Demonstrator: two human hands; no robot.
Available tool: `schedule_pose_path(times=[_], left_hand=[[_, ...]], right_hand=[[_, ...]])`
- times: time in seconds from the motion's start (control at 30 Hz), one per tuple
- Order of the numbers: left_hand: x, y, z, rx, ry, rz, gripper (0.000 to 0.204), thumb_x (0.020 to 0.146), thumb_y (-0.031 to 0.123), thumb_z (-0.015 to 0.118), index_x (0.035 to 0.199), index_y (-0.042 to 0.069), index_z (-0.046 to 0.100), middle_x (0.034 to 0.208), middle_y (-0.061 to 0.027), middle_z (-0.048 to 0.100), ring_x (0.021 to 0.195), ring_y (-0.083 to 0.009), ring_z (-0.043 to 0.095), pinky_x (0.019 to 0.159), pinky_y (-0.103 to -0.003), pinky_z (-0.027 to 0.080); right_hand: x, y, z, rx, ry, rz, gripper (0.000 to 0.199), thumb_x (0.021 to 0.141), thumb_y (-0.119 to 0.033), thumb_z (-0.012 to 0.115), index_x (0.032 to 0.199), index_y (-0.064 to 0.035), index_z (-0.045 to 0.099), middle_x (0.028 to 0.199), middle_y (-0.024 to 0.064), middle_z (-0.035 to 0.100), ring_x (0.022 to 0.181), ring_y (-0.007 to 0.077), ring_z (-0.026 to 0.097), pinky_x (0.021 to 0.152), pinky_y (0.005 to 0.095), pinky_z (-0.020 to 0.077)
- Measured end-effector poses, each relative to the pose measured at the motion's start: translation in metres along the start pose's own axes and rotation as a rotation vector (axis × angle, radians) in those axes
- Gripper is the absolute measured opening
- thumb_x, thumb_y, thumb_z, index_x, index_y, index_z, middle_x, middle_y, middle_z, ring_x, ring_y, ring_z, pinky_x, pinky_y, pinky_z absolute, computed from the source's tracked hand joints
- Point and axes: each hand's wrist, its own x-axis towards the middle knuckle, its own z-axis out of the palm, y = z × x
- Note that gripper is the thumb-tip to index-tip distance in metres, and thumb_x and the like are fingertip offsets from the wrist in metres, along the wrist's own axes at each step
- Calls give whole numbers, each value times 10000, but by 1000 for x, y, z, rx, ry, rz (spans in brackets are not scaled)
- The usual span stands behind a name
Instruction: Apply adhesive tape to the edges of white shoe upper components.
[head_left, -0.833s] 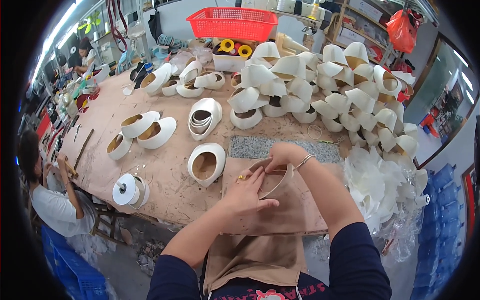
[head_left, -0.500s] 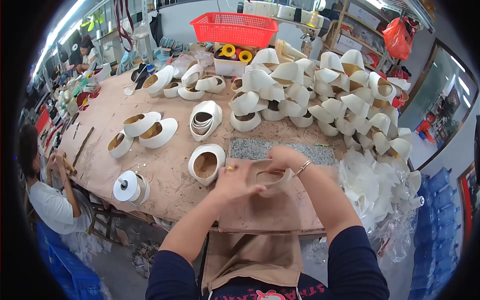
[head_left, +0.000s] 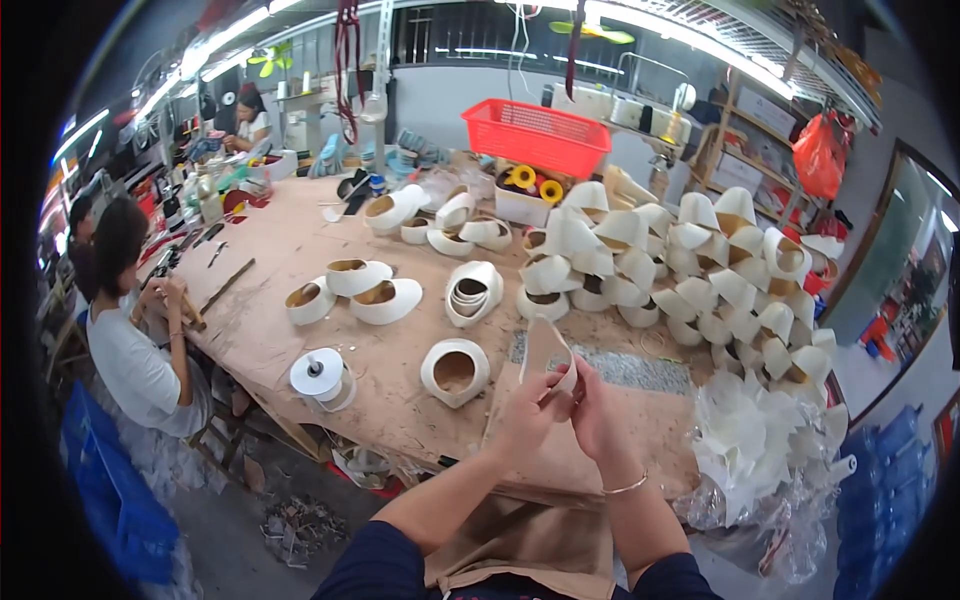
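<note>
Both hands hold a cream shoe upper [head_left: 545, 350] over the table's front part, its tall end pointing up and away. My left hand [head_left: 532, 415] is closed on its lower left edge, fingers pinching the material. My right hand [head_left: 600, 415], with a bracelet at the wrist, is closed on its right edge, fingertips close to the left ones. Beneath and behind lies a speckled grey slab [head_left: 640, 370]. To the left, a single cream upper [head_left: 455, 374] rests on the table, and a nested stack of uppers [head_left: 472, 293] stands behind it.
A large pile of cream uppers [head_left: 640, 260] fills the back right. Loose white pieces in clear plastic [head_left: 750, 430] lie at right. A white thread spool [head_left: 322, 378] stands front left. A red basket [head_left: 535, 140] sits at the back. Another person [head_left: 145, 330] works at the left edge.
The upper has been lifted off the table surface and turned upright, and my hands have come close together on it. The whole view has tilted upward and shifted left.
</note>
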Motion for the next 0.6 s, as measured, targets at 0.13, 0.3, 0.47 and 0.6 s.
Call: schedule_pose_path(times=[0.13, 0.3, 0.47, 0.6], left_hand=[[44, 19, -64, -628, 47, -301, 206, 922, 32, 514, 1122, 44, 557, 966, -13, 612, 896, -109, 585, 812, -255, 468], [63, -17, -132, -356, 254, -230, 313, 940, 98, 509, 1243, 25, 477, 1065, -61, 595, 976, -145, 566, 846, -280, 468], [-9, -12, -139, 421, 258, -206, 295, 863, 142, 623, 1126, 15, 579, 1041, -120, 616, 1066, -221, 547, 886, -316, 442], [-39, -2, -123, 922, 29, 154, 202, 806, 123, 667, 997, 65, 636, 894, -92, 641, 1014, -296, 576, 965, -431, 368]], right_hand=[[4, -13, 43, -707, -6, -631, 336, 843, -148, 639, 1161, -72, 562, 1051, 99, 599, 998, 238, 543, 899, 374, 397], [94, 30, 91, -1241, -53, -1012, 107, 784, -125, 628, 881, -82, 612, 933, 49, 613, 978, 238, 560, 825, 395, 418], [161, 67, 116, -1505, -317, -592, 206, 743, -175, 664, 923, -87, 617, 961, 90, 614, 1002, 270, 560, 801, 415, 459], [156, 57, 95, -1074, -170, -851, 335, 700, -132, 723, 997, -46, 592, 1011, 162, 586, 967, 353, 549, 841, 424, 449]])
